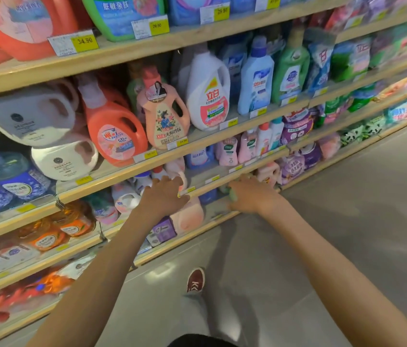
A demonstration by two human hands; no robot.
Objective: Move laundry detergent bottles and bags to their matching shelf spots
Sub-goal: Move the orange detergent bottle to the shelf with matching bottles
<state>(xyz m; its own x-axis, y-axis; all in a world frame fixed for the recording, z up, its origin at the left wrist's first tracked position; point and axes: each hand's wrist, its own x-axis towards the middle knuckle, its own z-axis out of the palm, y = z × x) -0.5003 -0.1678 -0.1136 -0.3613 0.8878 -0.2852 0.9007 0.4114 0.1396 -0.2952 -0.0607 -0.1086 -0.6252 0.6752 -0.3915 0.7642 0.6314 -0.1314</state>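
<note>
Both my arms reach down toward the lower shelves of a detergent rack. My left hand (pixel 163 195) hovers with fingers spread over a pink bottle (pixel 187 216) lying on a low shelf, and holds nothing that I can see. My right hand (pixel 250 194) grips a blurred green item (pixel 232 195) at the edge of the low shelf (pixel 212 187); what the item is cannot be made out. Just right of that hand stands a small pink bottle (pixel 268 174).
Shelves above hold an orange bottle (pixel 116 136), a peach bottle (pixel 165 116), a white bottle (pixel 208 93), blue and green bottles and purple bags (pixel 297 126). Yellow price tags line the shelf edges. Grey floor lies to the right; my shoe (pixel 195 280) is below.
</note>
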